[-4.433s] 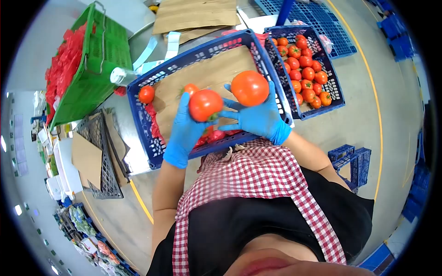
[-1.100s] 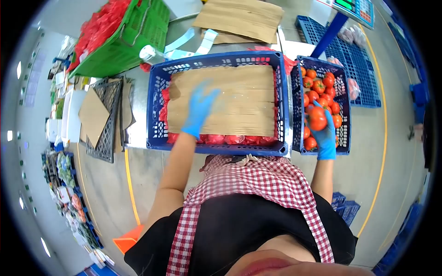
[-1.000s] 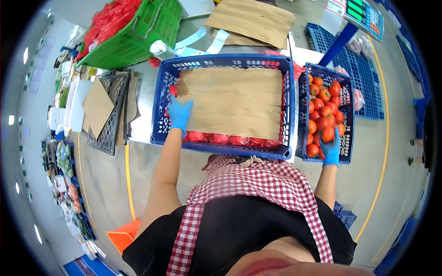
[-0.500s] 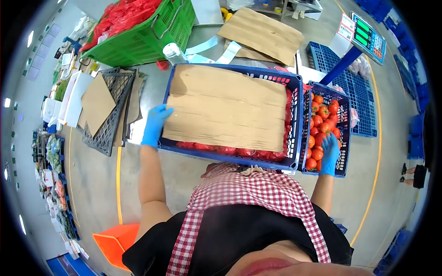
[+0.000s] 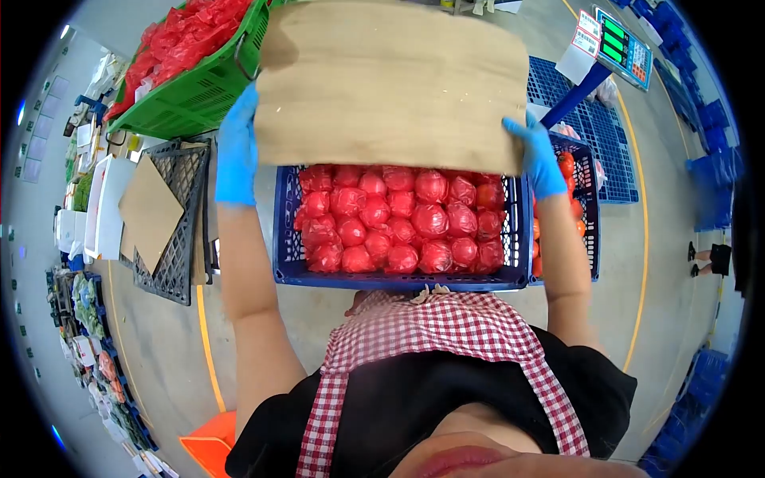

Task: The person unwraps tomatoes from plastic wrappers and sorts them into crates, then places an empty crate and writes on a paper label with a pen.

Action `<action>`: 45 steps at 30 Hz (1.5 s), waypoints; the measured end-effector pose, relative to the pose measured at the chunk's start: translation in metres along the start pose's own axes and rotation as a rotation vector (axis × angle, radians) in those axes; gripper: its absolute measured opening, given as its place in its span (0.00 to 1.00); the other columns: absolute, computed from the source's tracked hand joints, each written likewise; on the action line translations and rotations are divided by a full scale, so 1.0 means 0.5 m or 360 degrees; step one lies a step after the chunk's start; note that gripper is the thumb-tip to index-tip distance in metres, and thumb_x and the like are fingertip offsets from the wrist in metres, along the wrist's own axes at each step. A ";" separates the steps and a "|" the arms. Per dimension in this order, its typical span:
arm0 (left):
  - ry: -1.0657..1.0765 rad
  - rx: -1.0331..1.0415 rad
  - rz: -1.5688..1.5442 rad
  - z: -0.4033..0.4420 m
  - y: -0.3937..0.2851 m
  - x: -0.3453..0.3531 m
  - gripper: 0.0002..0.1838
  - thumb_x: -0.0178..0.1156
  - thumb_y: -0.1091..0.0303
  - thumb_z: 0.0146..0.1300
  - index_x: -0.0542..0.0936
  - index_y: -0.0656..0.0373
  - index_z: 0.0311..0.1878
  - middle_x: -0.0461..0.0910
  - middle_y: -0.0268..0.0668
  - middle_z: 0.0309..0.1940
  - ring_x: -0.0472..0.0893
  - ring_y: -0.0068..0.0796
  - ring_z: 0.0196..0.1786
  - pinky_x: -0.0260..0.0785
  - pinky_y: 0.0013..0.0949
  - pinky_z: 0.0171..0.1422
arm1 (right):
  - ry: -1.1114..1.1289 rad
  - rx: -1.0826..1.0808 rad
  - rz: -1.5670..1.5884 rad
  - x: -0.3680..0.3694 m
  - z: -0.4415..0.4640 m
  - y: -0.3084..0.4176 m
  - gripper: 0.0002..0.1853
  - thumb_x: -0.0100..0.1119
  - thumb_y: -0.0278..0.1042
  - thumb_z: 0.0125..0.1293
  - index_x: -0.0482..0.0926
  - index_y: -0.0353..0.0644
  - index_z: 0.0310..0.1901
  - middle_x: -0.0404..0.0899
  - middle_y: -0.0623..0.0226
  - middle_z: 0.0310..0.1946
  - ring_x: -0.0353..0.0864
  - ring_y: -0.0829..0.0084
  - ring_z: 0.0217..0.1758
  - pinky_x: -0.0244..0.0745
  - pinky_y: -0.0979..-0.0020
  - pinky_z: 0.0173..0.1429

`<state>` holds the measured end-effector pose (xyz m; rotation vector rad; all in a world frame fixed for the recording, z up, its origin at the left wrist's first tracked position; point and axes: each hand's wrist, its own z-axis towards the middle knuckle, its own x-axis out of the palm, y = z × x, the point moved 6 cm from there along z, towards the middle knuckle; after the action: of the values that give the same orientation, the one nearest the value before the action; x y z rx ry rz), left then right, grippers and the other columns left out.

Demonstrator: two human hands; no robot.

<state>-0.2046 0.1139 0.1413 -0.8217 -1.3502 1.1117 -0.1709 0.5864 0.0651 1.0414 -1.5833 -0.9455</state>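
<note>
A blue crate (image 5: 398,281) holds rows of round produce (image 5: 402,225) in red wrapping. Over its far part, the left hand (image 5: 237,151) and right hand (image 5: 538,158) have their fingers clamped on opposite edges of a cardboard sheet (image 5: 390,88). Farther off are a green crate (image 5: 191,99) and a scale display (image 5: 624,48).

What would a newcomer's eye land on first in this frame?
The broad brown cardboard sheet at top centre, held between the blue-gloved left hand and right hand. Just below it, round red plastic-wrapped bundles crowd a dark-blue plastic crate. Upper left, a green plastic crate is heaped with crumpled red plastic.
</note>
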 end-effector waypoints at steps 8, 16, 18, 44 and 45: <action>0.0484 -0.0355 0.0653 -0.142 0.135 0.140 0.16 0.63 0.68 0.59 0.79 0.62 0.50 0.81 0.33 0.42 0.79 0.21 0.43 0.71 0.27 0.51 | -0.0226 -0.0220 -0.0115 -0.130 0.294 0.050 0.25 0.63 0.27 0.59 0.69 0.36 0.58 0.78 0.56 0.49 0.79 0.60 0.50 0.76 0.58 0.54; 0.1380 0.0329 0.2341 -0.347 0.356 0.205 0.41 0.70 0.51 0.46 0.68 0.61 0.63 0.74 0.45 0.53 0.73 0.43 0.56 0.67 0.42 0.59 | 0.0112 -0.0972 -0.1148 0.077 0.109 0.057 0.18 0.61 0.36 0.61 0.78 0.40 0.52 0.81 0.68 0.43 0.77 0.79 0.44 0.71 0.76 0.48; 0.1340 0.0355 0.2619 -0.355 0.378 0.207 0.46 0.72 0.48 0.41 0.66 0.58 0.63 0.72 0.40 0.51 0.72 0.39 0.53 0.66 0.41 0.57 | 0.0760 -0.1027 -0.1659 0.158 -0.018 -0.050 0.16 0.60 0.41 0.61 0.80 0.42 0.47 0.82 0.63 0.42 0.79 0.72 0.45 0.73 0.72 0.50; 0.1291 -0.0027 0.2320 -0.359 0.491 0.217 0.29 0.70 0.65 0.45 0.74 0.52 0.54 0.67 0.50 0.49 0.78 0.50 0.43 0.74 0.47 0.45 | 0.0943 -0.0446 -0.2034 0.097 -0.103 -0.219 0.41 0.67 0.55 0.45 0.67 0.56 0.64 0.76 0.49 0.43 0.76 0.52 0.49 0.72 0.59 0.54; 0.1397 0.0006 0.2382 -0.361 0.499 0.223 0.27 0.69 0.66 0.46 0.76 0.51 0.53 0.67 0.50 0.50 0.78 0.49 0.43 0.74 0.46 0.45 | 0.0688 -0.0450 -0.2086 0.071 -0.089 -0.199 0.39 0.65 0.55 0.48 0.68 0.55 0.63 0.75 0.50 0.45 0.77 0.51 0.49 0.72 0.58 0.55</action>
<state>-0.0730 0.3219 -0.0747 -2.1093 0.2109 1.4653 -0.1151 0.5165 -0.0067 1.9225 -0.2372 -1.5508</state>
